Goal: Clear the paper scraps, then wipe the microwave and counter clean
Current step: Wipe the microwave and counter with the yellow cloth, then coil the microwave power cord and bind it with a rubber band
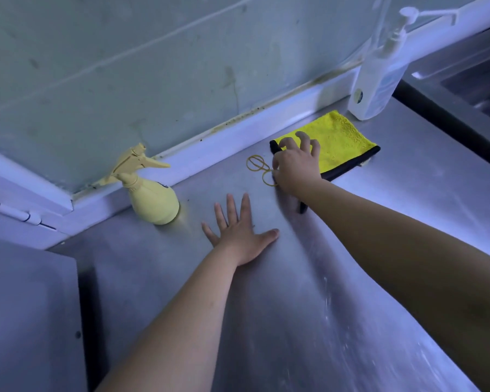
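Reaching across the steel counter (pixel 294 321), the right hand (pixel 294 165) lay over the near-left corner of the yellow cloth (pixel 340 142), fingers curled and loosely splayed on the pile. Whether they actually pinched the cloth could not be told; the fingertips rested on it. The cloth lay flat toward the back of the counter, black-edged along its front and left sides, close to the raised white ledge (pixel 238 131) at the wall.

The left hand (pixel 238 230) was pressed palm-down on bare counter nearer the person, fingers straight and spread, thumb out to the right, holding nothing.

Two or three tan rubber bands (pixel 259 166) lay looped together on the counter just left of the right hand, touching or nearly touching its thumb side. A pale yellow spray bottle (pixel 153 199) stood upright to the left, beside the ledge, nozzle pointing right, well apart from the cloth. A white pump bottle (pixel 376 77) stood behind the cloth's far corner, just beside it. A dark gap (pixel 447 120) separated the counter from another steel surface at far right. Grey, stained wall (pixel 125 66) behind. Part of a hinged white frame (pixel 17 210) showed at far left.
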The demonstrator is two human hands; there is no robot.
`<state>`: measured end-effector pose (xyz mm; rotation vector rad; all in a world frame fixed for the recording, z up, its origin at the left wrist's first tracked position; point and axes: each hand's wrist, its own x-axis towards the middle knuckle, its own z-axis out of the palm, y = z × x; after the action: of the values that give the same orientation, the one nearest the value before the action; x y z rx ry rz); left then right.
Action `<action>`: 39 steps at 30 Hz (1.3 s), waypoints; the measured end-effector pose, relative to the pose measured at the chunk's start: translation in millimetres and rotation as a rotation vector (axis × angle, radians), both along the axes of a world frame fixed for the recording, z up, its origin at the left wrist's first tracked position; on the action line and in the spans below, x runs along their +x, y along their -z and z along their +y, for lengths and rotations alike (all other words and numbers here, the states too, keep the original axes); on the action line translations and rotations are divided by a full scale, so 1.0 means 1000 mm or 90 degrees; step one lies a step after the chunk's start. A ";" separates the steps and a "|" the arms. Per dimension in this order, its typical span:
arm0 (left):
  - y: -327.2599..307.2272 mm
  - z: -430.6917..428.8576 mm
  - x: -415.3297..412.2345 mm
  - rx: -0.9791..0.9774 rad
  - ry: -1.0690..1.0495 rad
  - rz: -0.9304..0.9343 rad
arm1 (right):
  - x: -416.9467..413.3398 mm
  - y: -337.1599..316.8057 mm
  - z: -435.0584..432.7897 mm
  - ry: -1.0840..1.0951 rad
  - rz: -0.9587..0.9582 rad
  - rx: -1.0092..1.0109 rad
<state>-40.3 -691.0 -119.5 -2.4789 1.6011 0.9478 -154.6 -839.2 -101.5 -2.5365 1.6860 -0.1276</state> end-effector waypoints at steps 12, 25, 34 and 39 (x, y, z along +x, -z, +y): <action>-0.013 0.016 0.009 -0.096 -0.041 0.067 | -0.050 -0.043 0.140 0.244 -0.551 0.220; -0.077 0.408 -0.003 -0.276 -0.323 0.552 | -0.079 -0.130 0.446 0.136 -0.592 0.346; -0.086 0.656 0.135 -0.425 -0.591 0.524 | 0.013 -0.169 0.613 -0.047 -0.284 0.062; -0.102 0.755 0.221 -0.535 -0.644 0.526 | 0.104 -0.198 0.684 -0.131 -0.312 0.045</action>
<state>181.1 64.5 -17.4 -3.9992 0.7266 1.8853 -50.3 -155.1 96.4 -2.3493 1.2181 -0.6055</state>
